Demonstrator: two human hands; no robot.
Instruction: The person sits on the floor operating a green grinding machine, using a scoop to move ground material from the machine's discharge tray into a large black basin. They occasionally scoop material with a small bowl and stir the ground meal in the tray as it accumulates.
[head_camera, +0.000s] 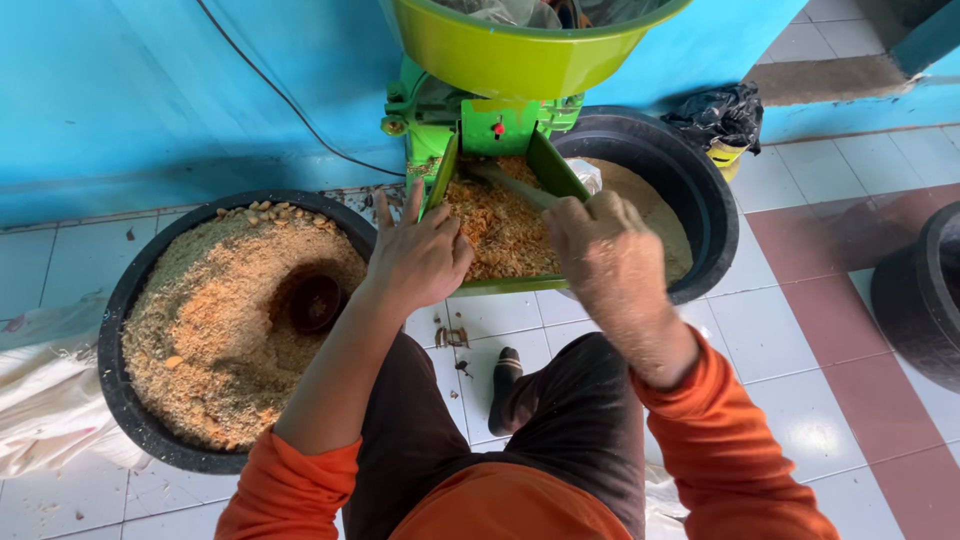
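At the bottom of the frame the person squats on the tiled floor (800, 330), orange sleeves and dark trousers nearest the camera, one foot between the knees.

Just above, in the middle of the frame, the left hand (418, 255) lies flat with fingers spread, gripping nothing, its fingertips against the left wall of the green chute (545, 165). The right hand (600, 250), dusted with meal, is curled around what looks like a thin stick or scraper (515, 185); how tightly it closes I cannot tell.

That tool's long axis runs diagonally, from the right hand up and left into the chute toward the machine's mouth. The chute itself runs from the top of the frame down toward the person and is wider at the near end.

As for progress, the chute holds a bed of coarse orange-brown ground meal (500, 230), so grinding appears well under way. The black tub at left (125, 300) is heaped with similar crumbly meal, a dark scoop (315, 302) sunk in a hollow, some whole kernels at its far rim. The black tub at right (690, 180) behind the chute holds finer, paler meal, filled only partway.

Farthest, at top centre, sits the green grinder's hopper (520, 50) against a blue wall.
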